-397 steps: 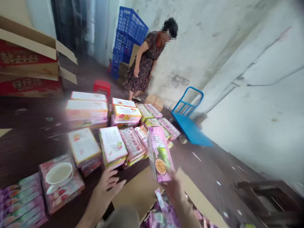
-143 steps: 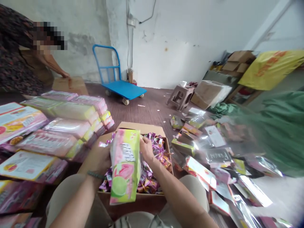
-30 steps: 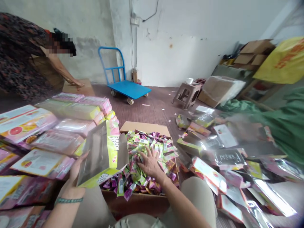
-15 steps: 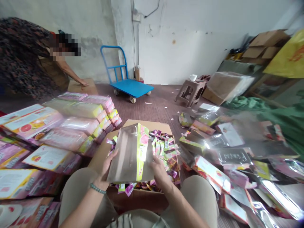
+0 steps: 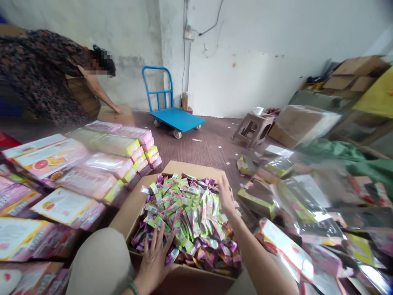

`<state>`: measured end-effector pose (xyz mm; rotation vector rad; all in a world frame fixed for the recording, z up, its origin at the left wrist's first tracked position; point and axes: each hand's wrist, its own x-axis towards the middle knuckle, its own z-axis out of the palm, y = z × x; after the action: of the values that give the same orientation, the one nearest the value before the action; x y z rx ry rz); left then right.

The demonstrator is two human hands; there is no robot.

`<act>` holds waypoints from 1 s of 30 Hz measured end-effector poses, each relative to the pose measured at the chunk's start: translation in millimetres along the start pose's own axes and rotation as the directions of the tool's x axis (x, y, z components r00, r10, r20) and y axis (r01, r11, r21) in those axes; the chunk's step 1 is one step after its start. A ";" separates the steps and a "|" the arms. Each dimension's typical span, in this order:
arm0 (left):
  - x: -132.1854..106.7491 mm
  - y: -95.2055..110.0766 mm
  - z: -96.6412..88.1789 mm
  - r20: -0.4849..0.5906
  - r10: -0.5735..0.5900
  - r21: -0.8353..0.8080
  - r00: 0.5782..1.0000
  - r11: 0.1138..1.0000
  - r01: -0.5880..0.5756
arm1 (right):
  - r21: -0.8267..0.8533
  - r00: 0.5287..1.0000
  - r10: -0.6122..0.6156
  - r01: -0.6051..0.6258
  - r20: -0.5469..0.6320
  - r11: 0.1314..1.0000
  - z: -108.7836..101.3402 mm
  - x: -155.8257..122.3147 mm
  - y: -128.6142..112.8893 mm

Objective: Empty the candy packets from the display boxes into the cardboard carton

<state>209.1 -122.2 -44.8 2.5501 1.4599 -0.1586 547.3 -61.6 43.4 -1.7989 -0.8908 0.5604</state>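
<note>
Cardboard forms the open box (image 5: 129, 213) on the floor between the person's knees, and it is heaped above its rim with small green, pink and purple sachets (image 5: 187, 217). Its long axis runs away from the person toward the blue trolley (image 5: 175, 116) by the wall, with the far flap (image 5: 192, 169) raised at that end. Most sachets lie with their long sides along the same line, fanned a little outward from the middle of the heap.

At the near end of the box, the left hand (image 5: 155, 256) lies flat on the sachets, fingers spread wide and pointing toward the far flap; it grips nothing. At the far right corner, the right hand (image 5: 225, 196) presses on the edge of the heap, fingers loosely open, and whether any sachet is pinched under it cannot be told.

Left of the box, close against its wall, stand stacked pink and yellow-green cartons (image 5: 101, 164). Right of it, flattened cartons and clear wrappers (image 5: 294, 213) crowd almost up to its side. Bare brown floor (image 5: 202, 149) opens beyond the far flap, up to the trolley and a small brown stool (image 5: 251, 130). Beyond the stacks, another person (image 5: 46, 78) bends over, one hand on a second cardboard box (image 5: 118, 116).
</note>
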 end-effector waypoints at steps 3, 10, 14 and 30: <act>8.4 -9.8 12.8 -0.131 0.046 0.133 0.990 0.991 -0.029 | -0.456 0.950 -0.027 0.174 0.311 0.873 67.9 18.9 -12.0; 34.5 -44.3 -1.8 -0.316 -0.117 0.273 0.942 0.939 0.208 | -0.608 0.800 0.085 0.376 0.593 0.700 148.2 19.0 -17.1; 68.6 -62.4 -32.7 -0.187 -0.376 0.082 0.908 0.915 0.395 | -0.580 0.767 0.010 0.476 0.641 0.661 163.0 -9.5 2.5; 188.0 -53.7 -101.8 -0.021 -0.315 -0.136 0.949 0.941 0.310 | -0.555 0.819 0.007 0.383 0.574 0.739 71.8 37.9 -24.6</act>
<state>257.6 85.2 12.2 2.2179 1.8214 -0.0521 511.4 15.2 39.5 -2.1505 -1.8476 0.6921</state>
